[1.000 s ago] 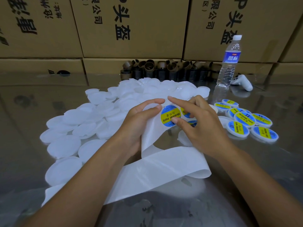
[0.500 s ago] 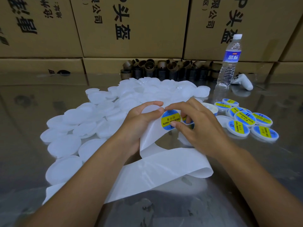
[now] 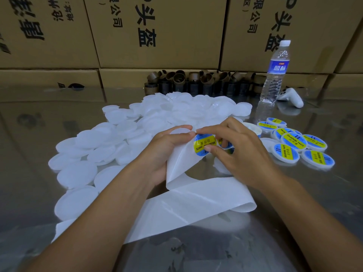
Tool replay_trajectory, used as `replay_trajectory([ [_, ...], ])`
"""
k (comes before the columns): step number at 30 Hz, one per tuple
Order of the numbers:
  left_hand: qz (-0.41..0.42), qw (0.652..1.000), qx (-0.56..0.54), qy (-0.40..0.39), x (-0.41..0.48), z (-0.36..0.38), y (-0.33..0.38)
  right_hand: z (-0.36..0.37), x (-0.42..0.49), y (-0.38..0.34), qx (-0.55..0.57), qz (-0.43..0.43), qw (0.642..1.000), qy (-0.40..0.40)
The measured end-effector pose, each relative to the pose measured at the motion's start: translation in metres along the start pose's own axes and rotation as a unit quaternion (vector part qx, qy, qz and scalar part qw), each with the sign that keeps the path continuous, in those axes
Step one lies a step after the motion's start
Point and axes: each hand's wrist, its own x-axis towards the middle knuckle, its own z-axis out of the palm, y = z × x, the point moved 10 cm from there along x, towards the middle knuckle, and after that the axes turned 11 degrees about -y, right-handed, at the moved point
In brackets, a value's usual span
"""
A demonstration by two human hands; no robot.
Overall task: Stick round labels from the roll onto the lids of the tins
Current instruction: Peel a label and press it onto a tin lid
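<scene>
Right hand (image 3: 241, 154) at label (image 3: 202, 144) edge — left hand (image 3: 167, 152) round liner (image 3: 182, 167)

A round label (image 3: 204, 144), blue with a yellow band reading "SOLDERING PASTE", sits at the top of a white backing strip (image 3: 196, 205), just to the right of the heap of plain white lids (image 3: 121, 138). The right hand (image 3: 241, 154) pinches the label's edge between thumb and forefinger; the left hand (image 3: 167, 148) grips the strip beside it. From there the glossy strip, bare of labels, folds down and trails in loose bends along the near side of the heap. Well to the right of the heap lies a small cluster of labelled lids (image 3: 293, 139), face up and overlapping.
</scene>
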Motion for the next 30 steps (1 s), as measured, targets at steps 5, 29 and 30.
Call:
replay_trajectory([
  [5,-0.007,1.000,0.008,0.011,0.000,-0.003,-0.003,-0.001,0.000,-0.004,0.008,-0.006,1.000,0.002],
  [29,0.035,0.995,0.051,0.084,0.002,-0.020,0.002,-0.022,-0.004,0.023,0.224,0.095,0.962,0.124],
  [30,0.038,0.994,0.049,0.088,0.002,-0.021,0.002,-0.024,-0.004,0.026,0.253,0.098,0.953,0.133],
])
